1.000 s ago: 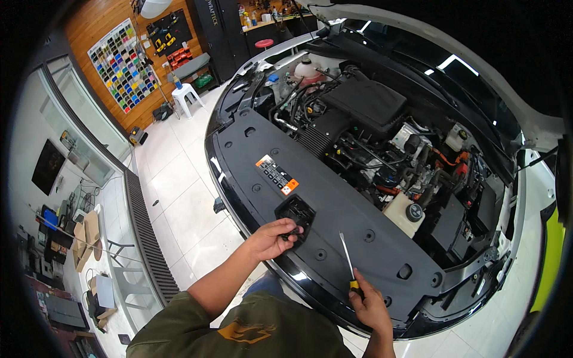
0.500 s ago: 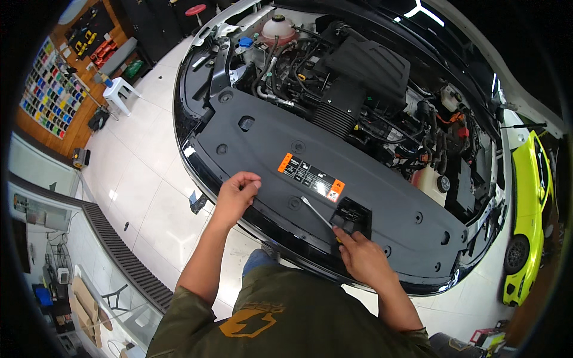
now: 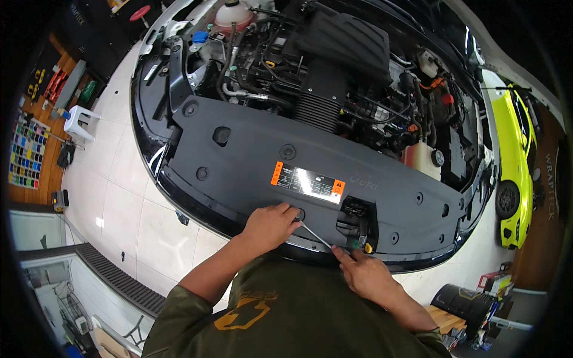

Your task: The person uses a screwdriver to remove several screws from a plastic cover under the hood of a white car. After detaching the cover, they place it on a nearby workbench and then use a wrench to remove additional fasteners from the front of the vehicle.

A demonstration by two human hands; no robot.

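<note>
My right hand (image 3: 365, 273) is closed around the handle of a flat-blade screwdriver (image 3: 316, 235), its slim metal shaft pointing up and to the left. At the far end of the shaft, my left hand (image 3: 270, 228) has its thumb and fingers pinched together beside a round plastic clip (image 3: 299, 213). The fingers cover the tip, so whether they grip it or the clip does not show. Both hands are over the front edge of a black plastic panel (image 3: 245, 170) in a car's open engine bay. The latch opening (image 3: 358, 216) lies just beyond my right hand.
An orange-edged label (image 3: 308, 182) lies on the panel. Beyond it are the ribbed intake duct (image 3: 322, 101), hoses and a reservoir with a blue cap (image 3: 200, 37). A yellow-green car (image 3: 518, 173) stands at the right, a white stool (image 3: 80, 122) at the left.
My left hand has moved right and down to the screwdriver's tip, beside the clip. My right hand still holds the screwdriver. The view has shifted and turned a little.
</note>
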